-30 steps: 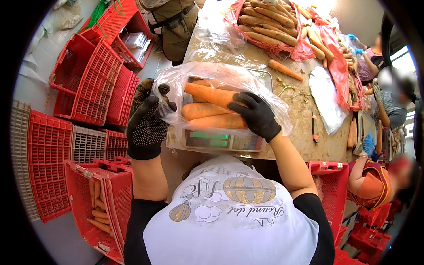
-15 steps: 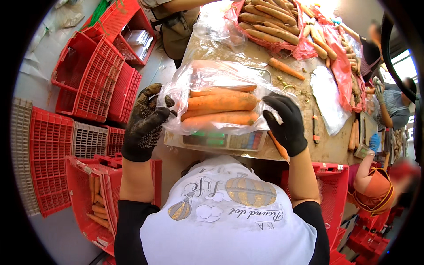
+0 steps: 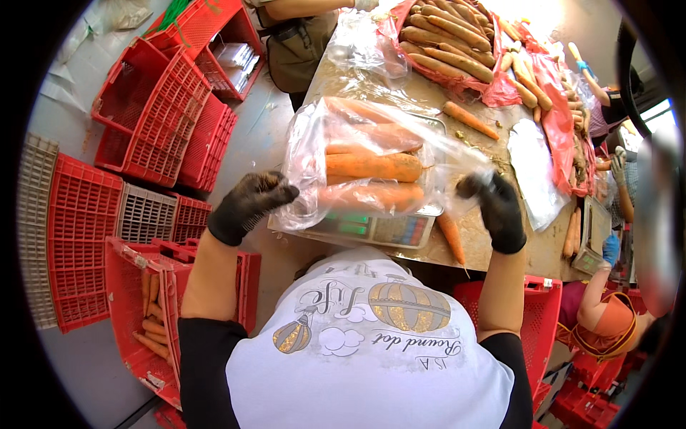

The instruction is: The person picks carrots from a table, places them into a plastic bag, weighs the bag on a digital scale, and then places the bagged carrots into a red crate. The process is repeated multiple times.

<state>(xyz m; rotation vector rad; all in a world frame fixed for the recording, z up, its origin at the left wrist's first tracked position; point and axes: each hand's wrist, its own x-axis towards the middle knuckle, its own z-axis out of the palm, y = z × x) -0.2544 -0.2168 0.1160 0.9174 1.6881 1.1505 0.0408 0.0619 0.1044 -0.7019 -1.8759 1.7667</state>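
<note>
A clear plastic bag (image 3: 304, 154) holding several orange carrots (image 3: 375, 167) lies on a digital scale (image 3: 391, 230) with a lit green display. My left hand (image 3: 250, 206), in a dirty black glove, pinches the bag's left edge. In its black glove, my right hand (image 3: 499, 214) is closed on the bag's gathered right side, which is pulled taut toward it. Some of its fingers are behind the plastic. A loose carrot (image 3: 451, 239) lies on the table just right of the scale, and another carrot (image 3: 469, 119) lies beyond it.
Carrots heap in a pink plastic bag (image 3: 450, 43) at the table's far side. White plastic bags (image 3: 532, 168) lie on the right. Red crates (image 3: 146, 121) stack at left; a red crate (image 3: 118, 286) nearby holds carrots. Co-workers stand ahead and at right, one wearing orange (image 3: 607, 322).
My right hand has moved right and closed on the bag, stretching the plastic sideways. My left hand has gone from spread fingers to a pinch, slightly lower.
</note>
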